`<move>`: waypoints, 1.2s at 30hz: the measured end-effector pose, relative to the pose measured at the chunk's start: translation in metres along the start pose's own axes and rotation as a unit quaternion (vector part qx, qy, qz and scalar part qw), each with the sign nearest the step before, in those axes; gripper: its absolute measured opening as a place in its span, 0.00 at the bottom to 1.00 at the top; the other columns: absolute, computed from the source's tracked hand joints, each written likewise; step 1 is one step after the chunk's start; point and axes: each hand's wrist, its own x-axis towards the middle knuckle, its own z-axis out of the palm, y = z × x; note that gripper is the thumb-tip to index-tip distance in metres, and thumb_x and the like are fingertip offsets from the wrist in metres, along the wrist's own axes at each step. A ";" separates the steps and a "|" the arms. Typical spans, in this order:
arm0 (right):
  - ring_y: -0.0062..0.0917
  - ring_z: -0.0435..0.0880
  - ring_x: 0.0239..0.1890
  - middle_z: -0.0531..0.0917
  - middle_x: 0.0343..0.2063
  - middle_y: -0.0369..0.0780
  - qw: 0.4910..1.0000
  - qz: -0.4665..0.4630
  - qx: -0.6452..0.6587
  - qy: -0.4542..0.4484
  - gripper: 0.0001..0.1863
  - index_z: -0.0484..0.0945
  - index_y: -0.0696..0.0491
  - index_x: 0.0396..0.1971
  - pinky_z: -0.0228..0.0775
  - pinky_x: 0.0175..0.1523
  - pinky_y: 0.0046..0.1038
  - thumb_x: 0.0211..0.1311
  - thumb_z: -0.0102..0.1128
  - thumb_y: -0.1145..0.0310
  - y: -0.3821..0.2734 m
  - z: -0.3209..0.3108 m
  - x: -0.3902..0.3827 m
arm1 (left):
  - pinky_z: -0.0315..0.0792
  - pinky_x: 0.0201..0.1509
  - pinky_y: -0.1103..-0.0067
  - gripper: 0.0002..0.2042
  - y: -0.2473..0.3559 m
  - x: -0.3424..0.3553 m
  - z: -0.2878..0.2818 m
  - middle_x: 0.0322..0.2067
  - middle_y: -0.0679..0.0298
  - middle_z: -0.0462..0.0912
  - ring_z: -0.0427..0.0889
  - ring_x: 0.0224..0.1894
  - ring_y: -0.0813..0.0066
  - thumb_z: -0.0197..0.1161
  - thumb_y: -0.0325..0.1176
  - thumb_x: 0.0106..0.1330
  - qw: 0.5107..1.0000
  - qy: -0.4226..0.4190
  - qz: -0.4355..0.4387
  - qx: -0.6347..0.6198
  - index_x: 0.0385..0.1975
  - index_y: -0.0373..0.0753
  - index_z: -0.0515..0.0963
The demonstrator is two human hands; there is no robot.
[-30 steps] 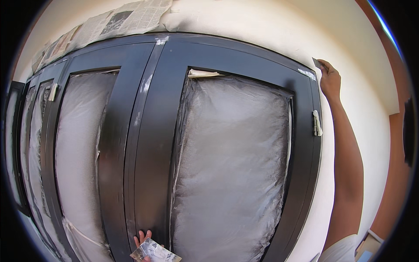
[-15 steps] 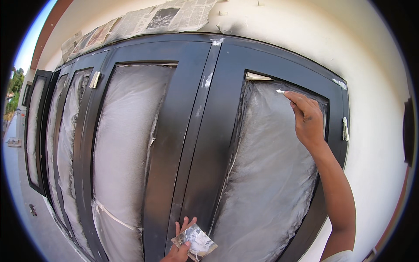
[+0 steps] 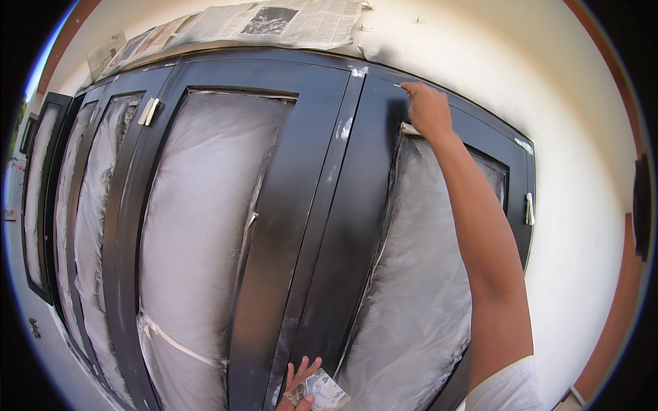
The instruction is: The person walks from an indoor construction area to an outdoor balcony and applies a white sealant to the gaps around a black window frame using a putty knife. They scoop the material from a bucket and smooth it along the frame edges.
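Note:
My right hand (image 3: pixel 430 109) is raised to the dark top rail of the right-hand door (image 3: pixel 384 92). Its fingers are pinched on a small, thin piece, whose pale tip (image 3: pixel 398 85) just shows at the door's surface. Most of that piece is hidden by the fingers. Low in the picture, my left hand (image 3: pixel 301 380) holds a square card (image 3: pixel 321 392) smeared with white paste. The thumb lies over the card and the fingers reach out behind it, near the dark door frame. White patches of paste (image 3: pixel 344 128) mark the strip between the doors.
Greyish plastic sheeting (image 3: pixel 205 205) covers the door panes. Newspaper (image 3: pixel 308 24) is fixed to the wall above the frame. Folded pale paper (image 3: pixel 149 111) sits on a left frame post, and another wad (image 3: pixel 529 209) on the right edge. A narrow door leaf (image 3: pixel 42 198) stands open at far left.
My right hand has moved up and left, from in front of the covered pane to the door's top rail. My left hand, with the card, has shifted slightly lower and to the right.

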 end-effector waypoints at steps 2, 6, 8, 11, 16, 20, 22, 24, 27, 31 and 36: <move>0.36 0.83 0.41 0.85 0.35 0.42 0.999 -0.004 -0.041 -0.028 0.19 0.82 0.50 0.43 0.67 0.47 0.40 0.53 0.50 0.80 -0.002 0.008 0.008 | 0.20 0.71 0.58 0.32 -0.008 -0.006 0.000 0.69 0.52 0.56 0.41 0.74 0.54 0.30 0.52 0.71 1.000 -0.006 -0.003 -0.012 0.63 0.34 0.63; 0.36 0.83 0.39 0.85 0.32 0.43 0.992 0.006 -0.113 -0.061 0.14 0.82 0.50 0.37 0.67 0.46 0.40 0.52 0.54 0.78 -0.011 0.016 0.018 | 0.13 0.70 0.60 0.31 -0.022 -0.017 0.002 0.69 0.53 0.55 0.38 0.75 0.58 0.33 0.50 0.69 0.999 -0.012 -0.011 -0.032 0.63 0.33 0.63; 0.36 0.83 0.39 0.85 0.31 0.42 0.986 0.009 -0.149 -0.071 0.10 0.81 0.51 0.33 0.68 0.46 0.40 0.52 0.54 0.78 -0.015 0.016 0.022 | 0.09 0.69 0.61 0.30 -0.027 -0.018 0.004 0.69 0.54 0.55 0.36 0.75 0.60 0.34 0.49 0.68 0.999 -0.010 -0.021 -0.045 0.63 0.33 0.64; 0.36 0.83 0.39 0.84 0.29 0.42 0.986 -0.005 -0.151 -0.065 0.07 0.80 0.51 0.29 0.68 0.45 0.41 0.51 0.55 0.78 -0.010 0.022 0.027 | 0.09 0.68 0.56 0.27 -0.022 -0.017 0.008 0.68 0.55 0.58 0.35 0.75 0.60 0.36 0.48 0.68 0.994 0.026 -0.057 -0.093 0.57 0.39 0.72; 0.37 0.83 0.39 0.84 0.31 0.43 0.986 -0.054 -0.149 -0.060 0.08 0.80 0.52 0.30 0.67 0.46 0.41 0.50 0.57 0.78 -0.013 0.019 0.019 | 0.26 0.71 0.51 0.31 -0.021 -0.013 0.005 0.68 0.52 0.58 0.43 0.73 0.47 0.28 0.55 0.72 0.999 0.026 -0.005 -0.028 0.64 0.41 0.63; 0.37 0.82 0.40 0.83 0.33 0.44 0.989 -0.095 -0.102 -0.039 0.10 0.81 0.53 0.33 0.67 0.48 0.40 0.50 0.57 0.78 -0.012 0.013 -0.005 | 0.24 0.70 0.50 0.31 -0.023 -0.012 0.011 0.67 0.52 0.59 0.42 0.73 0.45 0.27 0.57 0.71 0.999 0.033 0.001 -0.036 0.64 0.43 0.63; 0.37 0.82 0.39 0.83 0.33 0.45 0.987 -0.091 -0.106 -0.085 0.12 0.82 0.53 0.35 0.67 0.48 0.40 0.49 0.56 0.79 -0.026 0.003 -0.018 | 0.23 0.70 0.49 0.32 -0.021 -0.013 0.009 0.67 0.52 0.59 0.41 0.73 0.45 0.27 0.58 0.71 0.999 0.037 -0.009 -0.020 0.64 0.42 0.63; 0.38 0.83 0.39 0.84 0.33 0.45 0.988 -0.072 -0.102 -0.093 0.15 0.82 0.52 0.37 0.68 0.47 0.40 0.49 0.55 0.79 -0.028 -0.001 -0.015 | 0.22 0.70 0.49 0.33 -0.019 -0.012 0.010 0.67 0.52 0.59 0.41 0.73 0.44 0.26 0.58 0.71 0.999 0.043 -0.014 -0.019 0.64 0.42 0.63; 0.39 0.84 0.39 0.85 0.34 0.47 0.994 -0.007 -0.099 -0.056 0.19 0.83 0.52 0.41 0.72 0.45 0.39 0.48 0.54 0.80 -0.009 -0.004 0.010 | 0.22 0.70 0.48 0.33 -0.021 -0.010 0.012 0.67 0.53 0.59 0.41 0.73 0.44 0.26 0.59 0.71 0.999 0.043 -0.015 -0.030 0.64 0.42 0.63; 0.40 0.84 0.40 0.85 0.35 0.47 0.988 0.033 -0.119 -0.095 0.17 0.84 0.50 0.41 0.73 0.45 0.39 0.50 0.55 0.78 0.001 0.009 0.037 | 0.22 0.70 0.48 0.33 -0.028 -0.013 0.012 0.67 0.54 0.59 0.40 0.73 0.45 0.27 0.59 0.70 0.999 0.027 -0.018 -0.029 0.64 0.42 0.62; 0.40 0.83 0.40 0.85 0.35 0.47 0.986 0.032 -0.085 -0.140 0.16 0.84 0.48 0.40 0.74 0.46 0.39 0.51 0.56 0.76 0.009 0.016 0.047 | 0.21 0.69 0.48 0.33 -0.029 -0.013 0.012 0.67 0.54 0.59 0.40 0.73 0.45 0.28 0.59 0.70 0.998 0.026 -0.028 -0.049 0.64 0.42 0.63</move>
